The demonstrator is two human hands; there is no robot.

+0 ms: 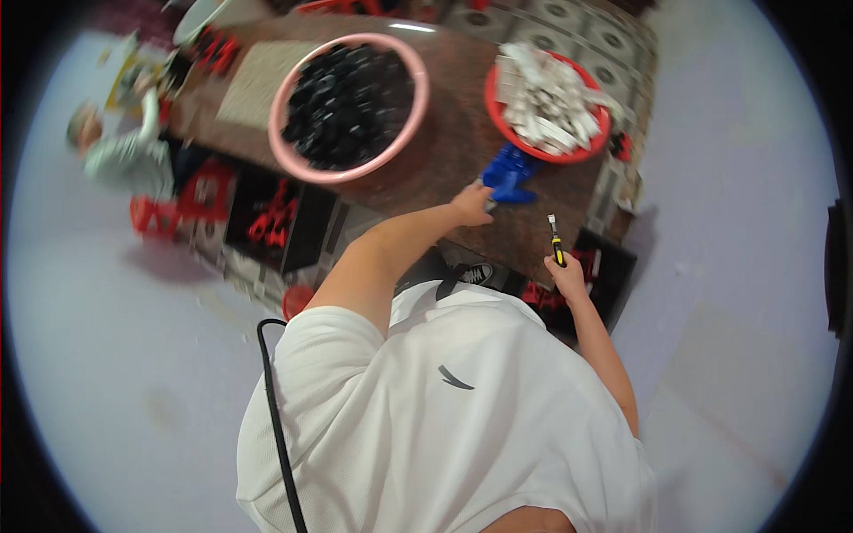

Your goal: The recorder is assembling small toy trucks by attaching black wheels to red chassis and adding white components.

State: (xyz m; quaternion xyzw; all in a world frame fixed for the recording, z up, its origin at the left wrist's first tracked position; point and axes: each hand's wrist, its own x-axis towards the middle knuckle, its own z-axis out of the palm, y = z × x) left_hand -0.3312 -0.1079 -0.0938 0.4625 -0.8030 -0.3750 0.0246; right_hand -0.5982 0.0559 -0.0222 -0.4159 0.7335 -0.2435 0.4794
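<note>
My left hand [474, 204] reaches over the brown table, its fingers closed on the greyish edge of a blue glove [509, 175]. The glove lies crumpled on the tabletop, just below a red basin [491, 99] heaped with white plastic-looking pieces [549, 102]. Off to the right, my right hand [569, 274] grips a small hand tool [557, 242] with a yellow-and-black handle and a pale metal tip pointing away from me. Its exact kind is too small to make out.
A pink basin [421, 93] full of shiny black pieces [349, 105] stands on the table [444, 147]. Black crates [306, 240] with red parts sit below the table's near edge. A person [129, 155] works at the far left by red stools [203, 191]. A wall rises at right.
</note>
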